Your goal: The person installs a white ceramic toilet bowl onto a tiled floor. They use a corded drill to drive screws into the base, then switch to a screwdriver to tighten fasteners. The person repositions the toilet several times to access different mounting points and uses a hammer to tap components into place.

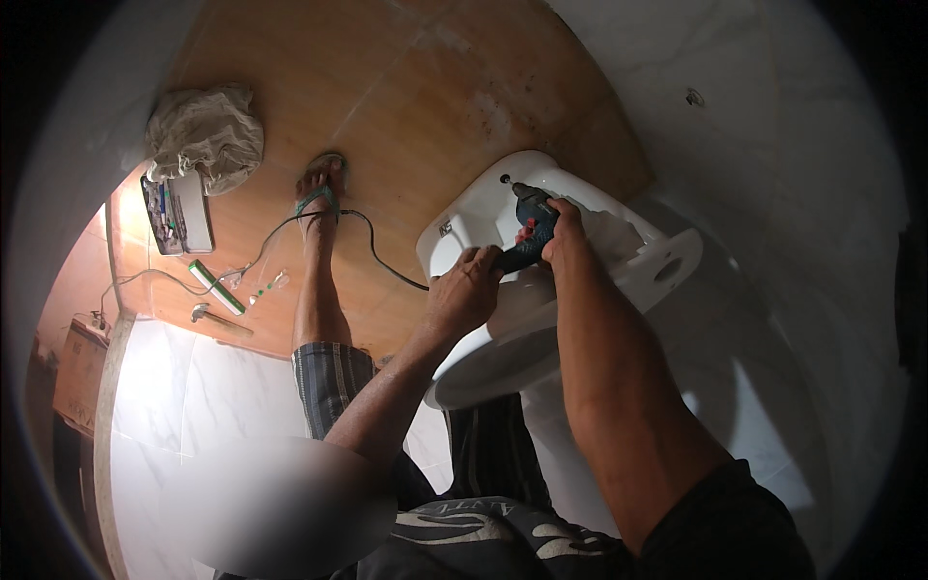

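Observation:
Both of my hands grip a dark blue corded drill over a white ceramic washbasin. My right hand is wrapped round the drill's body. My left hand is closed on its dark lower end, where the fingers partly hide it. The drill's tip meets a small dark round hole in the basin's flat top; whether it is inside cannot be told. A black cord runs off to the left across my sandalled foot.
On the orange tiled floor lie a crumpled beige cloth, an open tool case, a green-and-white strip-shaped item and a hammer. A cardboard box stands at far left. A pale marble-patterned wall borders the right.

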Available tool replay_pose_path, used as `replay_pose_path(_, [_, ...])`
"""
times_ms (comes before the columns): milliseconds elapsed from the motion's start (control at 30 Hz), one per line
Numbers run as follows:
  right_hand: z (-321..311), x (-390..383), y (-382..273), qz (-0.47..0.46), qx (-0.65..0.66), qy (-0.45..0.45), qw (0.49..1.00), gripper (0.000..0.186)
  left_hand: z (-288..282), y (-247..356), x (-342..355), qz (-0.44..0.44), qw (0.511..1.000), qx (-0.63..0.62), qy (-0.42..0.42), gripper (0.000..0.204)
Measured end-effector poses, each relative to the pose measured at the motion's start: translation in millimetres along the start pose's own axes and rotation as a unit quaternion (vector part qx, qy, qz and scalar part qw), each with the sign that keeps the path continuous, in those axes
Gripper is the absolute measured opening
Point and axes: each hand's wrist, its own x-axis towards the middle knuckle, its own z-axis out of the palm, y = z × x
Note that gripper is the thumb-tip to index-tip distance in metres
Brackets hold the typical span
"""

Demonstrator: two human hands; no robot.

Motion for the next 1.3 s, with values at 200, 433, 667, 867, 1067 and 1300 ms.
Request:
replay_pose_path(200, [17.9, -20.3, -4.8, -0.030, -0.031, 0.034, 0.998, 0.046, 5.4, -4.4, 5.2, 0.011, 1.000, 0.019, 0.012, 0.031])
replay_pose_path(433, [3.7, -7.1, -0.1, -0.004, -0.019, 0.014, 1.000, 0.042, 11.1, -12.9, 0.6, 0.016, 1.000, -0.009, 0.006, 0.030])
replay_pose_path(667, [12.9, -15.3, 0.4, -0.011, 0.002, 0.035, 0.999, 0.044, 11.9, -13.3, 4.0, 0.002, 1.000, 0.025, 0.000, 0.035])
replay_pose_path(867, [17.6, -18.8, -3.1, -0.034, -0.020, 0.035, 0.999, 0.047, 11.5, -10.4, 3.4, 0.007, 0.999, 0.042, 0.011, 0.033])
replay_pose_path(1067, [18.3, -19.5, -2.4, -0.028, -0.034, 0.030, 0.999, 0.042, 11.6, -12.1, 2.9, -0.003, 0.999, 0.045, -0.003, 0.033])
replay_pose_path(1300, [26.6, -24.5, 6.7, -0.021, -0.007, 0.056, 0.998, 0.042, 15.3, -20.7, 4.4, -0.030, 0.999, 0.038, -0.016, 0.037])
